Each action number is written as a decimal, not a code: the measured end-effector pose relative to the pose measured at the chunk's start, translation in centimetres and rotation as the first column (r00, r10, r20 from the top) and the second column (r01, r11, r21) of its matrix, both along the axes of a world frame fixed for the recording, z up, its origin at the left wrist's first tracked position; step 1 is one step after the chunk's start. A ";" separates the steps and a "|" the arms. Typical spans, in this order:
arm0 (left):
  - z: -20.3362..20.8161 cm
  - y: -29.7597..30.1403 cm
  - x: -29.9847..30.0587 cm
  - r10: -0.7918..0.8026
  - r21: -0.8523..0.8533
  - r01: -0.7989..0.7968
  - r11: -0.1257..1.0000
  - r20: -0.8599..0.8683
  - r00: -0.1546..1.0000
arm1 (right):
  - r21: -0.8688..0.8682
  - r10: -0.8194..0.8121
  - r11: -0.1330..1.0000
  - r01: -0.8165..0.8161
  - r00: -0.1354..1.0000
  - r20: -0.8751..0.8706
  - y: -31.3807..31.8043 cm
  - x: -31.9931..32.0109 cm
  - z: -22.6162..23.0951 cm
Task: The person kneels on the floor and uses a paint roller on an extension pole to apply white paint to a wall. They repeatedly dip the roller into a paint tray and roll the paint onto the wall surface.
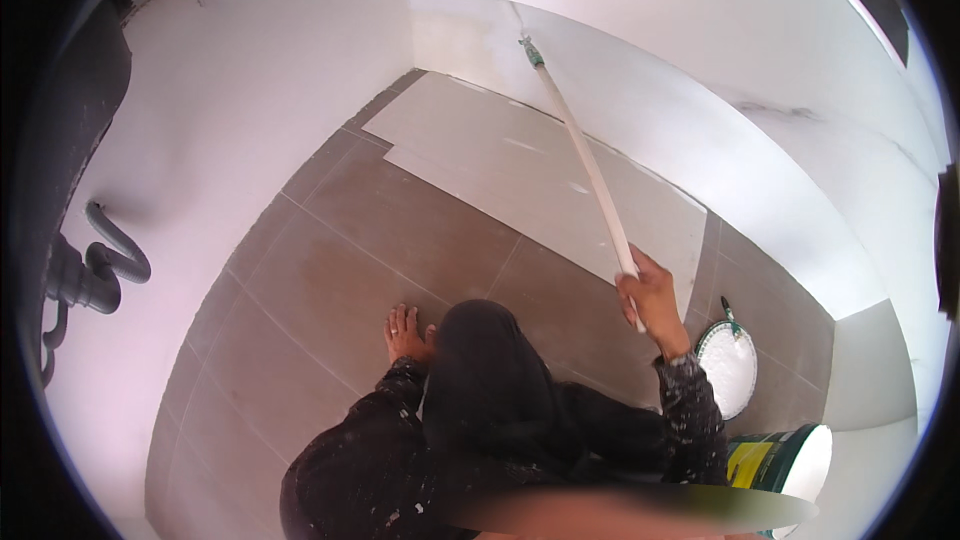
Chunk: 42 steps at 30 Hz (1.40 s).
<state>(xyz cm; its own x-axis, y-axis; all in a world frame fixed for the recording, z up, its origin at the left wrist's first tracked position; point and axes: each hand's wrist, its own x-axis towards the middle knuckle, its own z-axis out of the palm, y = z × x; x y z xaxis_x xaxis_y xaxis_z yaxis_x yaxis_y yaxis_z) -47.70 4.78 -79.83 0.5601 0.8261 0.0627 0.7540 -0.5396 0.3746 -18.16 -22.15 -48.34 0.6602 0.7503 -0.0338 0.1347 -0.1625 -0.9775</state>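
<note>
My right hand (655, 302) is closed around the lower end of a long pale pole (590, 165). The pole slants up and away to the far wall. A green, paint-spattered piece (531, 50) is fixed at its far end, by the wall; the pale tip beyond it blurs into the white surface. Beside my bent knee, my left hand (404, 336) holds nothing, its fingers spread; whether it rests on the floor or the knee I cannot tell. Right of my right forearm is a round white lid or tub (727, 370) with a green-handled brush (731, 317) at its rim.
A green and yellow bucket (775, 460) with white on it stands at the lower right. Pale boards (520, 155) cover the brown tiled floor (330, 270) along the far wall. Grey drain pipes (95, 275) stick out at the left wall.
</note>
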 end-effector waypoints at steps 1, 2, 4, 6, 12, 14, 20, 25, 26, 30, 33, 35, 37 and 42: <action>0.0 -0.1 0.0 -0.009 0.011 0.009 1.000 0.029 1.000 | -0.049 -0.086 0.995 0.092 0.990 0.110 -1.4 -1.0 -0.7; 0.0 -0.1 -0.1 -0.007 0.002 0.007 1.000 0.031 0.999 | -0.018 -0.152 0.987 0.161 0.959 0.241 -2.6 -1.5 -1.4; 0.1 -0.2 -0.1 -0.009 0.010 0.009 1.000 0.041 0.999 | -0.033 -0.163 0.985 0.169 0.977 0.139 -4.4 -2.1 -2.6; 0.1 -0.3 -0.2 -0.006 0.037 0.005 0.999 0.027 1.000 | -0.143 -0.092 0.989 0.045 0.936 -0.340 -5.5 -2.1 -3.8; 0.0 -0.1 -0.4 -0.021 0.019 0.020 1.000 0.069 0.997 | -0.148 -0.145 0.979 0.140 0.989 -0.027 -4.3 -1.2 -5.3; -0.1 0.0 -0.4 -0.019 0.009 0.018 1.000 0.074 0.997 | -0.003 -0.099 0.995 0.099 0.991 -0.092 -3.4 -1.5 -4.8; 0.0 0.0 -0.1 -0.001 0.002 0.001 1.000 0.063 0.998 | -0.009 -0.004 1.000 0.002 0.981 -0.192 -1.3 -1.9 -1.5; -0.1 0.0 -0.3 -0.011 0.003 0.011 1.000 0.069 0.998 | -0.106 -0.032 0.993 0.042 0.995 0.092 0.4 -0.2 -0.1; -0.2 0.1 -0.3 -0.006 0.000 0.006 1.000 0.068 0.998 | -0.117 -0.031 0.992 0.045 0.992 0.125 0.9 0.4 0.2; -0.7 0.2 -0.1 -0.001 0.102 0.005 0.995 -0.039 0.999 | -0.121 -0.049 0.990 0.067 0.988 0.146 3.5 3.2 1.4; -1.2 0.4 0.0 0.003 0.059 -0.002 0.998 -0.015 1.000 | -0.093 -0.019 0.995 0.029 0.995 0.100 6.8 5.5 2.3; -1.4 0.5 0.0 -0.009 0.116 0.007 0.993 0.009 1.000 | -0.091 0.029 0.996 -0.021 0.996 0.083 10.2 6.7 2.4; -1.4 0.5 0.0 -0.005 0.119 0.004 0.993 0.008 1.000 | 0.014 0.110 0.994 -0.110 0.994 0.023 14.7 7.3 2.3; -0.8 0.5 0.2 -0.006 0.056 0.004 0.998 0.034 0.999 | 0.048 0.144 0.988 -0.144 0.990 -0.002 28.6 5.8 2.8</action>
